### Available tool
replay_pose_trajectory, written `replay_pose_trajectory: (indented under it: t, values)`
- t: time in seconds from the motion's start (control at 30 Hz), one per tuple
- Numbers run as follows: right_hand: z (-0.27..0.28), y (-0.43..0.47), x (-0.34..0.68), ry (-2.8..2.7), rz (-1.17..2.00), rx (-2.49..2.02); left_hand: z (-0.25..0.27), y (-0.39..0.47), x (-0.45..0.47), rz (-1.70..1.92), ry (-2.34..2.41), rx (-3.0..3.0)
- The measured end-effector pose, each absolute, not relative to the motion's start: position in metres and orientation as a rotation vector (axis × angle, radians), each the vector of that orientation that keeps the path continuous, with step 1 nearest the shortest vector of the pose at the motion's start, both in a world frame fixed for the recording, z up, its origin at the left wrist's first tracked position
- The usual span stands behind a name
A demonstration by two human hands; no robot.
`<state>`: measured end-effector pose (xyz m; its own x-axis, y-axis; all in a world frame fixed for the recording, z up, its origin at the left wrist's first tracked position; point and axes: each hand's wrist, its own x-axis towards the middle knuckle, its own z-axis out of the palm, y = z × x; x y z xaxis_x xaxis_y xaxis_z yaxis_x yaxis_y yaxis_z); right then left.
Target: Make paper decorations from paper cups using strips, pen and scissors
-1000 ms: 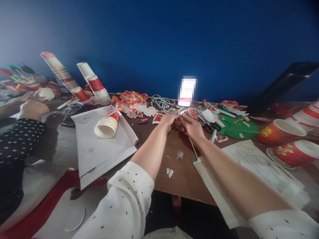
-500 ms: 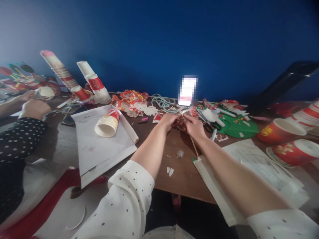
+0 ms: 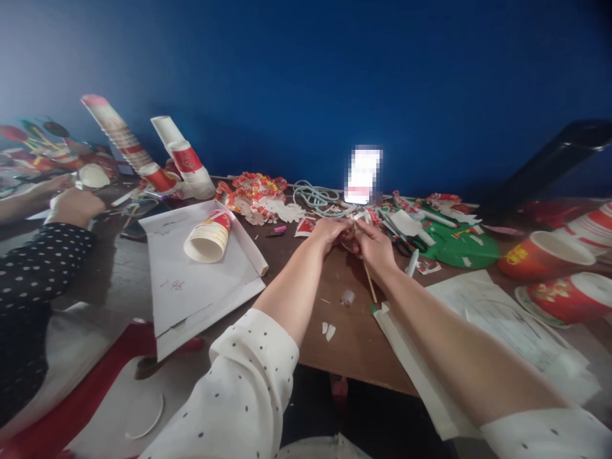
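My right hand (image 3: 376,245) is closed around the upper part of a thin wooden stick (image 3: 370,284), whose lower end slants down toward the table. Pressed up against it, my left hand (image 3: 332,233) has its fingers bent together at the stick's top. A small pale piece shows between the fingertips, too blurred to name. Just right of the hands lie black-handled scissors (image 3: 410,243) and a white pen (image 3: 412,262). A lit phone (image 3: 363,178) stands behind them against the wall.
Cut red-and-white paper pieces (image 3: 255,191) and a pale cord (image 3: 313,196) lie at the back. Paper cups (image 3: 208,245) rest on white sheets at left; more red cups (image 3: 545,255) stand at right. A co-worker's hand (image 3: 76,205) works at far left. Scraps (image 3: 329,331) lie in front.
The stick's lower end has swung slightly left, so it stands a little steeper. My hands stay together in nearly the same place. The whole view has shifted a little.
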<state>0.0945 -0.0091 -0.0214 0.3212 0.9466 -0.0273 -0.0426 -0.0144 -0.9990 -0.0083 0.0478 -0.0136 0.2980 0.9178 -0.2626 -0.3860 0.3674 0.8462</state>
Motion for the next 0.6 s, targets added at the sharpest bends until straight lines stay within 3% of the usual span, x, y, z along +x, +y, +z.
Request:
replay_pose_trajectory:
  t: [0.6]
  values:
    - [-0.025, -0.007, 0.095, -1.073, 0.916, -1.387, -0.021, 0.054, 0.001, 1.1, 1.037, 0.774]
